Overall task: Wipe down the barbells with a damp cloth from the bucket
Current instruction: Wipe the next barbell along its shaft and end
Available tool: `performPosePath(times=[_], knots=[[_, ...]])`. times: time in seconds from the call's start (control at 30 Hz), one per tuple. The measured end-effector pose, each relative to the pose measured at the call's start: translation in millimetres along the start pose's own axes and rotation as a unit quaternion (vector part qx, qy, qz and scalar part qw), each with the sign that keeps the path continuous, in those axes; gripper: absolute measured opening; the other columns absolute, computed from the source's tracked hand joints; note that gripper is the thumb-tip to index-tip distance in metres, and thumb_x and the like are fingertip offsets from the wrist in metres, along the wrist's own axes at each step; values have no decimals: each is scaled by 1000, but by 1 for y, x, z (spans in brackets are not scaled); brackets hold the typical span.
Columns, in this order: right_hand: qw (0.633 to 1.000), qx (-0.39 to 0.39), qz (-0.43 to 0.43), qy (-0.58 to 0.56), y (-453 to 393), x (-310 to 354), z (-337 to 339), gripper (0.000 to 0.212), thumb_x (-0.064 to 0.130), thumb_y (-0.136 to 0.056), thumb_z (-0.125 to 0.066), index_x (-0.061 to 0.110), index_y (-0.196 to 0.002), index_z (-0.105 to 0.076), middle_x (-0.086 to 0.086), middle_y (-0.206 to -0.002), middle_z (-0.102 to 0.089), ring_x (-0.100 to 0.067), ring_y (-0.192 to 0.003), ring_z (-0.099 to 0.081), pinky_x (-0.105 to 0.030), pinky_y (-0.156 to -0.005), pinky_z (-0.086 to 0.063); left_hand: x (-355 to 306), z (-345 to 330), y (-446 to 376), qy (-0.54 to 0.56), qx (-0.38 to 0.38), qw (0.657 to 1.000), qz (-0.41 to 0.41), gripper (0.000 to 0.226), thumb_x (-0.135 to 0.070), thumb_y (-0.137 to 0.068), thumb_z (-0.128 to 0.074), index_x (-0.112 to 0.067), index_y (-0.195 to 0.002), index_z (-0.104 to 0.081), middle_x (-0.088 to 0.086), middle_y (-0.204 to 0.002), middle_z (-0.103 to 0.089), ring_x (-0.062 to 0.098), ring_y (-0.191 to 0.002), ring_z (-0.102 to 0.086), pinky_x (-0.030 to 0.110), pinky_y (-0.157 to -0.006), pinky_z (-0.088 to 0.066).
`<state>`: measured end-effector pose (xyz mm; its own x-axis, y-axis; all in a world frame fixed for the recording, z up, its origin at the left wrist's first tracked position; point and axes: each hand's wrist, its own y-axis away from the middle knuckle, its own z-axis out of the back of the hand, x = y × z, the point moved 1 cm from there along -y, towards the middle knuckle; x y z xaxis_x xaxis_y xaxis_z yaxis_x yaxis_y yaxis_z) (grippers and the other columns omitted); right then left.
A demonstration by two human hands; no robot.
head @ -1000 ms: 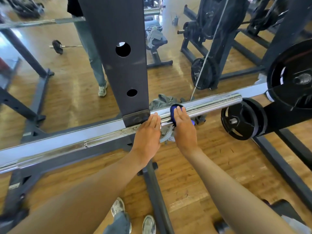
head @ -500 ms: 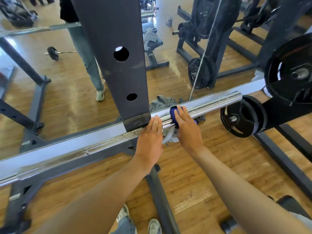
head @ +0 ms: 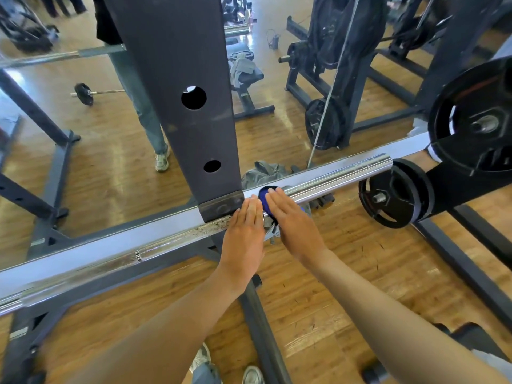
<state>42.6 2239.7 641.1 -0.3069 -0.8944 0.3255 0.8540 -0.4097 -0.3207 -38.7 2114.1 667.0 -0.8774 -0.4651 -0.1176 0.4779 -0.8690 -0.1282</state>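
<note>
Head view: blue cloth [head: 266, 199] is pressed onto the barbell [head: 332, 181] under the flat, straight-fingered right hand [head: 293, 223]; left hand [head: 245, 234] is laid flat just beside it.

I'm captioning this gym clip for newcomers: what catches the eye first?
Two bare hands at centre: the left hand lies flat on the long chrome barbell, the right hand presses a blue cloth onto it. Behind them rises a dark steel rack upright.
</note>
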Motion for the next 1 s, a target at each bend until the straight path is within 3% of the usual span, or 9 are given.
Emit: performPosePath(times=[0.1,0.23,0.37,0.53,0.63,0.7,0.8,0.93,1.0], knots=[[992,-36,-121,-14,-4,-10,4,81,-17,-86,-61,5,-157,-30,-7,-164,-29,-20,-155,-13,-38,-122,-30,-2,-1,-1,-8,7,1000,-1,85,-11,-103,-53,-3,-160,9,14,-170,7,26,-158,1,37,-129,-8],[1000,4,-9,5,3,2,1,83,-19,-84,-62,6,-157,-32,-7,-164,-30,-21,-154,-17,-31,-122,-19,-4,1,0,-7,3,1000,10,85,-12,-102,-55,-4,-161,6,13,-171,4,26,-158,-1,37,-128,-7],[989,-43,-138,-10,-2,-22,14,76,-15,-88,-60,4,-156,-32,-10,-163,-31,-23,-154,-19,-42,-121,-34,-4,2,0,-14,10,1000,9,88,-16,-102,-57,-4,-161,8,13,-170,5,26,-158,1,38,-129,-6],[1000,-1,-24,16,4,-10,9,83,-17,-83,-64,4,-156,-32,-8,-163,-31,-23,-154,-19,-36,-119,-34,-6,-2,1,0,-2,1000,22,88,-14,-101,-59,-5,-162,5,13,-171,4,26,-158,1,37,-128,-4],[990,-34,-136,4,-3,-20,13,80,-17,-85,-63,4,-156,-33,-10,-163,-31,-24,-154,-19,-40,-121,-33,-5,-3,1,-8,-6,1000,14,86,-16,-102,-57,-4,-162,4,14,-171,3,26,-158,0,37,-128,-5],[993,-36,-116,8,-4,-8,9,80,-19,-84,-63,3,-155,-34,-10,-163,-32,-26,-154,-19,-38,-121,-32,-6,-4,1,-1,-12,1000,21,86,-15,-102,-58,-5,-162,2,14,-171,2,26,-158,-1,37,-127,-4],[999,-6,-24,39,-1,-2,10,81,-17,-77,-72,2,-151,-43,-11,-157,-43,-27,-149,-32,-33,-114,-32,-6,-5,2,5,-23,999,26,86,-13,-101,-59,-5,-162,1,13,-171,1,25,-158,-1,36,-127,-3],[991,-37,-128,2,-11,-19,17,70,-13,-86,-67,3,-150,-45,-11,-154,-46,-26,-150,-31,-42,-113,-45,-6,-5,0,-4,-19,1000,21,85,-15,-103,-56,-5,-162,5,13,-171,3,26,-158,0,36,-126,-1],[992,-22,-119,-21,-14,-17,18,65,-13,-89,-62,6,-150,-46,-9,-155,-46,-23,-151,-31,-40,-116,-41,-7,-4,1,4,-21,999,25,86,-13,-102,-57,-5,-162,5,13,-171,4,26,-158,1,36,-126,-1]])
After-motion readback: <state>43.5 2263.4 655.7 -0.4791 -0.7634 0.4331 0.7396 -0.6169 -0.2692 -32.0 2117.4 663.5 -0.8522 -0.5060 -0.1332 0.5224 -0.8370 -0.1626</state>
